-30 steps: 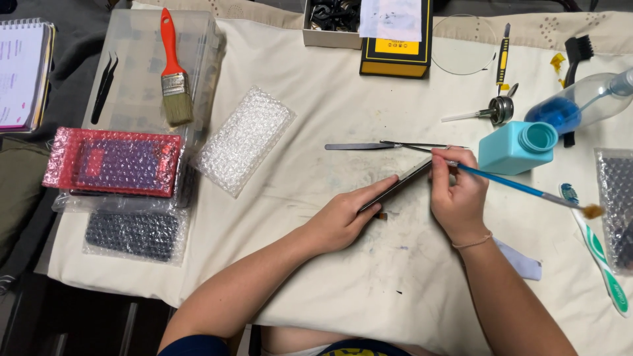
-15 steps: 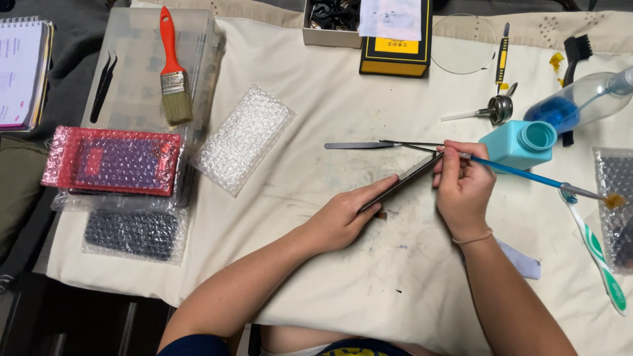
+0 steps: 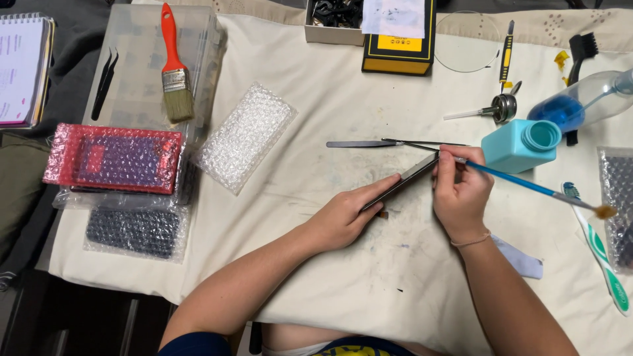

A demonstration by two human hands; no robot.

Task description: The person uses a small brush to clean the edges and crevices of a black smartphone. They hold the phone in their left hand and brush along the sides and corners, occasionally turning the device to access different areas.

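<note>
My left hand [image 3: 344, 215] grips a thin dark flat device [image 3: 402, 182], held on edge and tilted over the cream cloth [image 3: 316, 118]. My right hand [image 3: 459, 191] pinches a slim blue-handled paintbrush [image 3: 527, 186] like a pen. The brush's handle end meets the upper end of the device, and its brown bristles point right, above a toothbrush. Black tweezers [image 3: 422, 144] and a flat metal spatula [image 3: 356, 144] lie just beyond the device.
A teal bottle [image 3: 521, 145], a clear bottle of blue liquid [image 3: 580, 102] and a green toothbrush [image 3: 597, 247] sit right. Bubble-wrap packets [image 3: 245, 136], a red-wrapped pack [image 3: 112, 158] and an orange-handled brush [image 3: 173, 66] lie left. A yellow-black box [image 3: 397, 36] stands at the back.
The paintbrush's bristle end swung up and right, then came partway back down. My right hand shifted slightly along the device's upper end. My left hand stayed put.
</note>
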